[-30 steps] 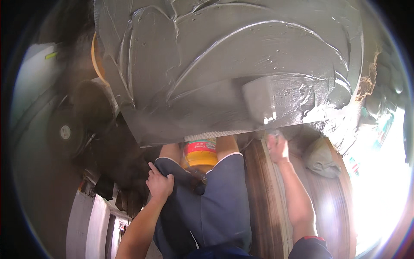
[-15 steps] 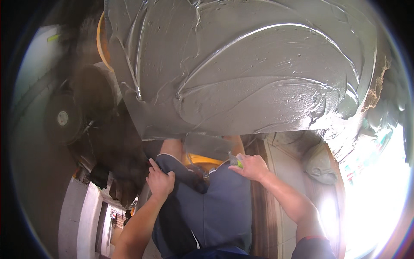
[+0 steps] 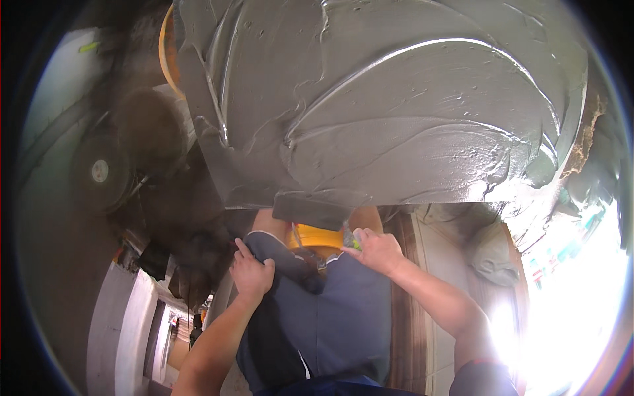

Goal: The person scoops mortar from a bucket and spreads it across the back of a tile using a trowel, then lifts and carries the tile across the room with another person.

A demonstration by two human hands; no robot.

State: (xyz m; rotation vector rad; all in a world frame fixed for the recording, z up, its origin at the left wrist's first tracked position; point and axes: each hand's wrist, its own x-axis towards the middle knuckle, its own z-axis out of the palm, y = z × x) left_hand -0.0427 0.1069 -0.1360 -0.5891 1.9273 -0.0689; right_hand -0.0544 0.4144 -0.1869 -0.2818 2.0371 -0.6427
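A large panel (image 3: 396,92), coated in wet grey paste with curved ridges, fills the upper view. My right hand (image 3: 373,251) grips the green-handled trowel (image 3: 310,211), its flat blade at the panel's lower edge, above my lap. My left hand (image 3: 251,270) is by my left thigh, index finger stretched and fingers apart, holding nothing that I can make out. Between my bare knees, behind the trowel, sits a yellow-orange bucket (image 3: 317,237).
Dark, dusty round objects (image 3: 100,171) and clutter crowd the left. At the right a grey lumpy bag (image 3: 495,261) lies on wood-grained boards (image 3: 409,310), beside a glaring bright area. An orange curved rim (image 3: 168,59) shows behind the panel.
My right hand has swung leftward over my lap, bringing the trowel from the panel's lower right to the middle of its lower edge. The whole scene has shifted slightly with the camera.
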